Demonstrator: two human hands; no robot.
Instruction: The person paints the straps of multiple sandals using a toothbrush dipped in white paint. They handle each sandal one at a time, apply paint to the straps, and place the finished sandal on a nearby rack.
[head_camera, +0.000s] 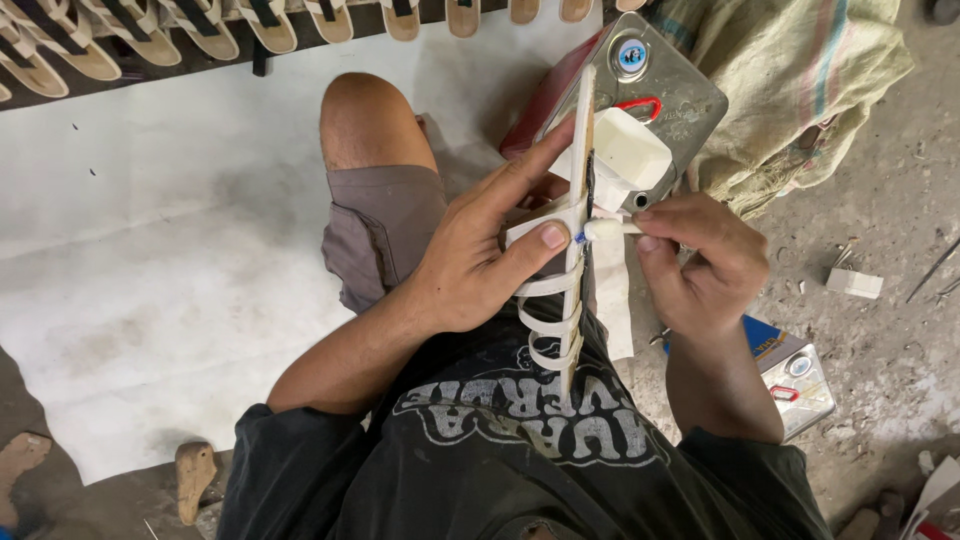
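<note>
My left hand (480, 250) grips a white strappy sandal (575, 230) held on edge over my lap, thumb pressed on its side and index finger along the sole. The sandal's block heel (630, 148) points away from me and its straps (548, 320) loop toward my chest. My right hand (700, 265) holds a small white pen-like tool (610, 229) whose tip touches the sandal's edge beside my left thumb.
A grey metal can (680, 90) with a red ring handle lies behind the sandal against a woven sack (800, 70). A second can (800, 375) lies at my right. Finished soles (200, 25) line the top edge above a white floor sheet (150, 250).
</note>
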